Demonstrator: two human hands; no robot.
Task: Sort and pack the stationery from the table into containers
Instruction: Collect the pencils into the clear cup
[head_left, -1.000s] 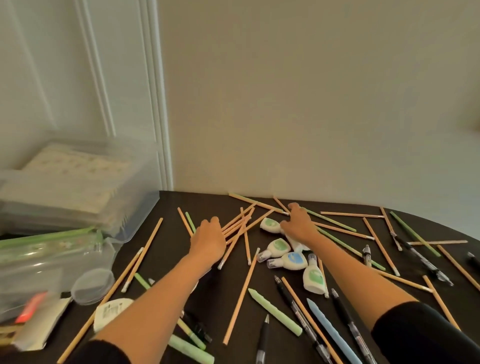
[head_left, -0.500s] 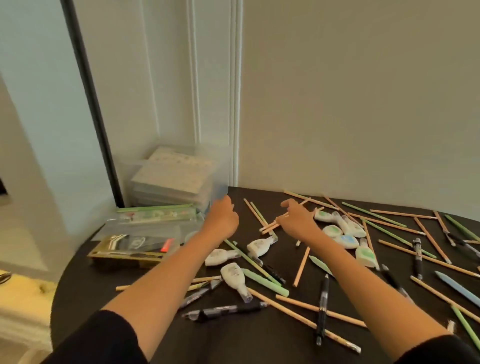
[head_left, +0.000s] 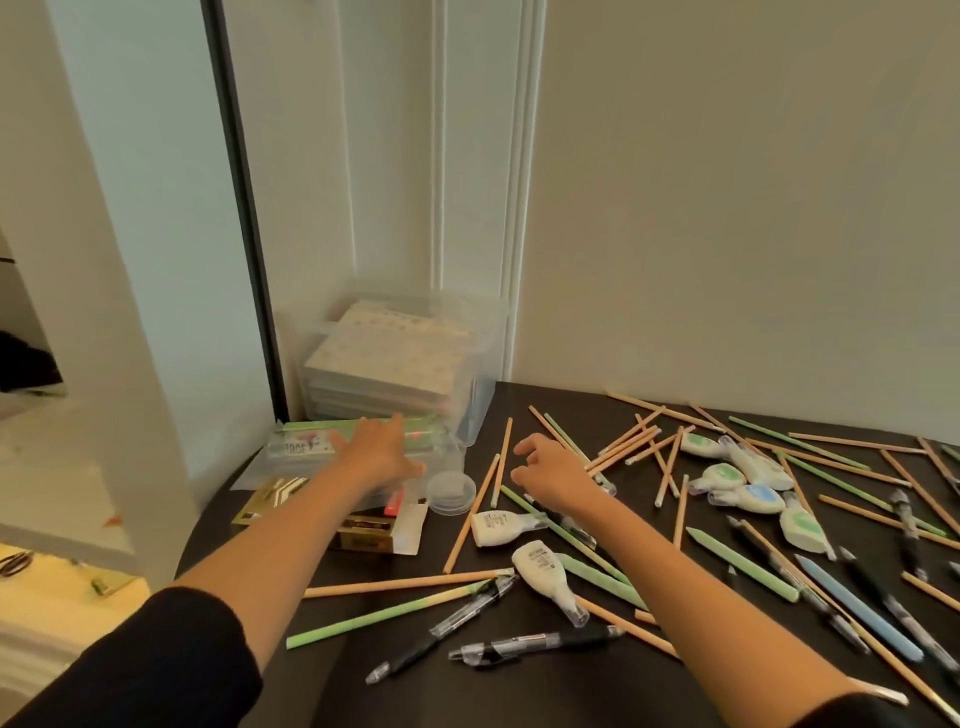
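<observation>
Left hand (head_left: 376, 449) has moved further left onto the clear plastic case (head_left: 306, 444), fingers straight, gripping nothing. Right hand (head_left: 550, 470) hovers above the pencils (head_left: 472, 513), loosely curled, empty.

We find bare desk (head_left: 519, 696) along the near edge; pencils (head_left: 669, 466) and pens (head_left: 540, 643) clutter the right, and clear boxes (head_left: 483, 364) wall the left corner.

correction tapes (head_left: 753, 498) 7; black pens (head_left: 540, 643) at least 5; clear containers (head_left: 478, 395) 3; pencils (head_left: 410, 582) over 20
</observation>
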